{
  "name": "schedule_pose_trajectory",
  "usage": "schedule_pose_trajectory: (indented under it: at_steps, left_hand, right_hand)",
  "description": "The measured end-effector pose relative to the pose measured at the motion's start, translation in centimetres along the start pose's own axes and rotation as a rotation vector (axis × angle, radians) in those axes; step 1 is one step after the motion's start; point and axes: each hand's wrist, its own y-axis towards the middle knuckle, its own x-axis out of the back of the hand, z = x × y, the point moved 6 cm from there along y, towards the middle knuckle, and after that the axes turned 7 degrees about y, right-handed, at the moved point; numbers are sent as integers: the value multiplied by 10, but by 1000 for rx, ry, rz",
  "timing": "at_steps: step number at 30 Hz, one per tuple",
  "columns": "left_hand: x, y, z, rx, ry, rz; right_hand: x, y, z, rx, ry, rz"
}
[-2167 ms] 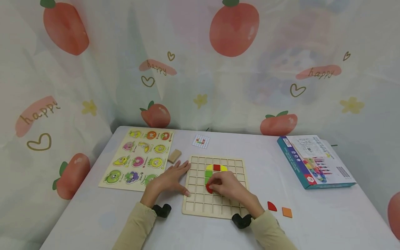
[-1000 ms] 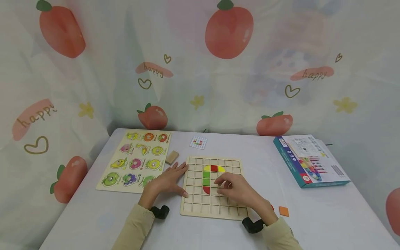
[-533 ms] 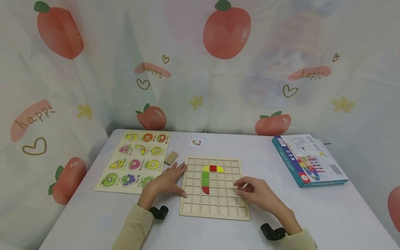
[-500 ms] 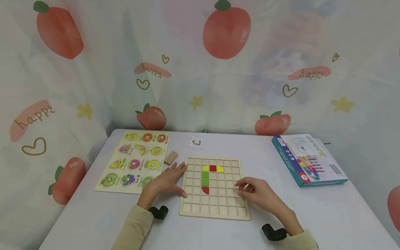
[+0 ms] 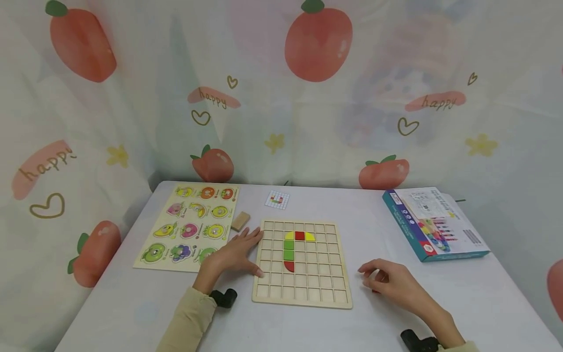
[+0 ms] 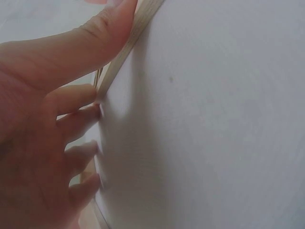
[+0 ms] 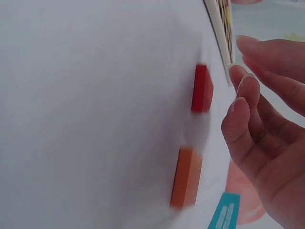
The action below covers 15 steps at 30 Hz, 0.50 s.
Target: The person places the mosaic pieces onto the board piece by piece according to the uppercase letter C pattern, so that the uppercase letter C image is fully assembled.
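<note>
A square wooden grid board (image 5: 308, 293) lies mid-table. In its cells sit a red quarter-round (image 5: 289, 267), green pieces (image 5: 288, 251), a red square (image 5: 299, 236) and yellow quarter-rounds (image 5: 310, 237). My left hand (image 5: 230, 254) rests along the board's left edge, fingers spread, thumb at the rim. Right of the board, my right hand (image 5: 393, 284) hovers with loosely bent fingers and nothing between them. Below those fingers, the right wrist view has a loose red piece (image 7: 202, 88) and an orange square piece (image 7: 186, 177) on the table; in the head view this hand mostly covers them.
A fruit puzzle board (image 5: 160, 230) lies at the left, beside a small wooden block (image 5: 240, 221). Behind the grid board is a printed pattern card (image 5: 277, 200). A flat teal-and-white box (image 5: 435, 225) lies at the back right. Patterned cloth hangs behind the table.
My right hand has let go of the red quarter-round in the grid and moved right, off the board, over the loose pieces. My left hand has stayed at the board's edge.
</note>
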Motion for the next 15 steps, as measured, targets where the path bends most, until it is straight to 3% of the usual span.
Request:
schedule_pose_trajectory:
  at_steps: [6,15]
  left_hand:
    - [-1,0,-1,-4,8,-5]
    - [-1,-1,0,-4,0,-9]
  right_hand:
    - [16,-12,-23,-93,-11,1]
    - [34,-24,-47,-133,-72,49]
